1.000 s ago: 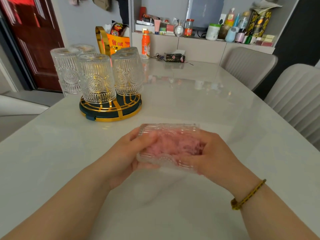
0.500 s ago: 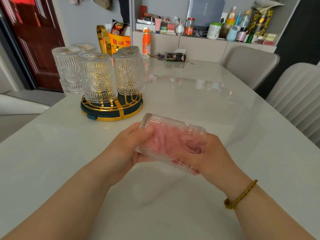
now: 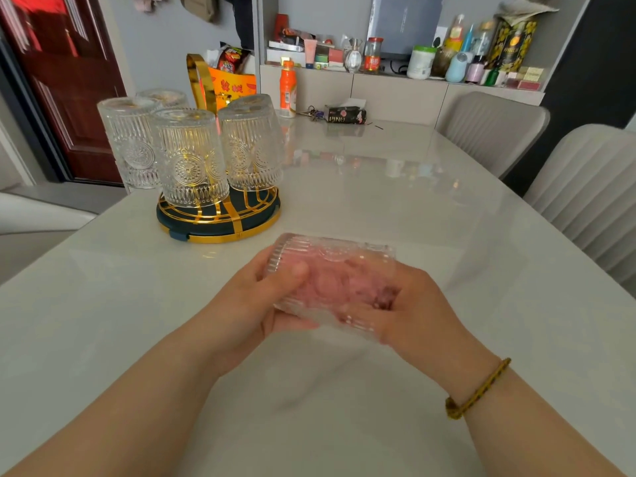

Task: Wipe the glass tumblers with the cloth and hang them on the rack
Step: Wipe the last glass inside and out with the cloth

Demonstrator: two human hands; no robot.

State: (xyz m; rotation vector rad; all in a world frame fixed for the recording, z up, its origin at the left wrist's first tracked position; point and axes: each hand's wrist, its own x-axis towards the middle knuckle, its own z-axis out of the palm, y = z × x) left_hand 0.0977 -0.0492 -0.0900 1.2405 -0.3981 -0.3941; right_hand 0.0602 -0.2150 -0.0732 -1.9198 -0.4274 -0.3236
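A ribbed glass tumbler (image 3: 330, 256) lies on its side above the table, held between both hands. My left hand (image 3: 254, 304) grips its base end, thumb on top. My right hand (image 3: 409, 304) has its fingers pushed into the tumbler's mouth, pressing a pink cloth (image 3: 330, 287) that fills the inside. The round rack (image 3: 220, 222), dark green with gold wire, stands at the left of the table. Several tumblers (image 3: 189, 160) hang upside down on it.
The white table (image 3: 413, 208) stretches ahead. At its far end lie an orange bottle (image 3: 287, 89), keys and a dark tissue pack (image 3: 346, 115). Grey chairs (image 3: 492, 132) stand along the right side. A cluttered shelf (image 3: 395, 60) runs behind.
The tumbler has turned in my hands, tilting from level to slanted, as my right hand works the cloth around inside it. The rack and its tumblers stay put.
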